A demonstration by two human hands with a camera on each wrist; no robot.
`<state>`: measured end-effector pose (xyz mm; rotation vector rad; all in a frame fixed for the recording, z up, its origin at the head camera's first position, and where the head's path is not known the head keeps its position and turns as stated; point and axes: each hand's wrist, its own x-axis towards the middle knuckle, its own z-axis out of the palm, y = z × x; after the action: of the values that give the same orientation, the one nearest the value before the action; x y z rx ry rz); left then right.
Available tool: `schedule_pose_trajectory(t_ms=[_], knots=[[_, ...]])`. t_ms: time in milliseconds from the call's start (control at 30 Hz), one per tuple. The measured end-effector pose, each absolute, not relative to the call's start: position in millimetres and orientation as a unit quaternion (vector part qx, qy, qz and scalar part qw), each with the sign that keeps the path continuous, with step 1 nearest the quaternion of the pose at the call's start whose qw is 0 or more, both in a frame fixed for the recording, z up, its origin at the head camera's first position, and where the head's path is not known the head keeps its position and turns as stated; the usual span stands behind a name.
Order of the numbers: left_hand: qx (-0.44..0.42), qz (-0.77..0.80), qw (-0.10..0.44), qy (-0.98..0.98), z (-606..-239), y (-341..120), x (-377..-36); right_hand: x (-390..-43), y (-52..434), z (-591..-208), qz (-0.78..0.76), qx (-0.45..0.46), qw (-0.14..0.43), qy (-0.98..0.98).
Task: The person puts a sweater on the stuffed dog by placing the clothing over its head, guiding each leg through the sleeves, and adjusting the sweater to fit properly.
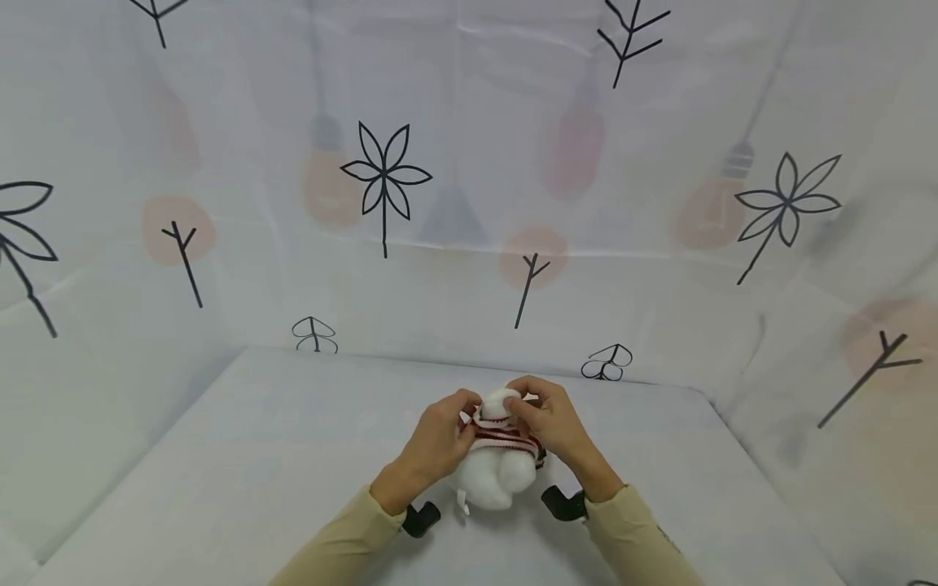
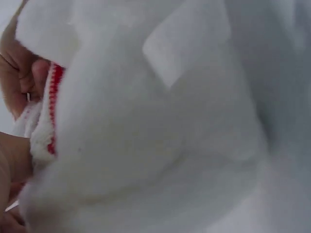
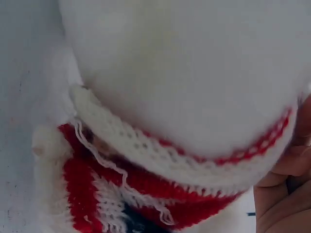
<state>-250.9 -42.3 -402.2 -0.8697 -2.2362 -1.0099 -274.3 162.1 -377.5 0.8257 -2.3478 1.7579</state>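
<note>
A white plush toy (image 1: pixel 485 480) lies on the table, wearing a knitted sweater (image 1: pixel 506 439) with red, white and dark stripes. My left hand (image 1: pixel 438 433) pinches the sweater's edge at the toy's left side. On the other side my right hand (image 1: pixel 551 419) grips the toy near its small white far end, thumb over the top. The left wrist view is filled by white plush with a white fabric tag (image 2: pixel 187 43). In the right wrist view, the sweater's white ribbed edge (image 3: pixel 146 145) circles the plush body, and a loose white yarn strand hangs from it.
The white-covered table (image 1: pixel 242 464) reaches back to a white curtain (image 1: pixel 454 301) printed with flowers, twigs and bulbs. Curtain also stands at both sides. Black wrist mounts (image 1: pixel 564 503) sit under both forearms, close to the toy.
</note>
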Motion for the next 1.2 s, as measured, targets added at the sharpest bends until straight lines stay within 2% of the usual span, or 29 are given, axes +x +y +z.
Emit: schedule_pose_trajectory(t_ms=[167, 333, 467, 600, 867, 1200], knots=[[-0.297, -0.382, 0.237, -0.842, -400.1, -44.6, -250.6, -274.0, 156.0, -382.1, 0.537, 0.294, 0.065, -0.788], [-0.291, -0.370, 0.261, -0.843, -397.7, -48.5, -250.7, -271.0, 148.7, -387.0, 0.485, 0.313, 0.119, -0.808], [-0.274, -0.367, 0.293, -0.839, -392.5, -52.3, -250.7, -261.5, 146.4, -377.7, 0.469, 0.336, 0.095, -0.811], [-0.263, -0.360, 0.298, -0.844, -390.2, -56.5, -251.3, -262.0, 148.2, -378.9, 0.461, 0.373, 0.060, -0.803], [-0.276, -0.331, 0.288, -0.855, -392.1, -59.8, -256.6, -270.1, 148.0, -387.8, 0.444, 0.402, 0.083, -0.797], [-0.277, -0.339, 0.310, -0.844, -394.1, -61.3, -260.9, -251.7, 141.2, -361.2, 0.450, 0.377, 0.097, -0.804]])
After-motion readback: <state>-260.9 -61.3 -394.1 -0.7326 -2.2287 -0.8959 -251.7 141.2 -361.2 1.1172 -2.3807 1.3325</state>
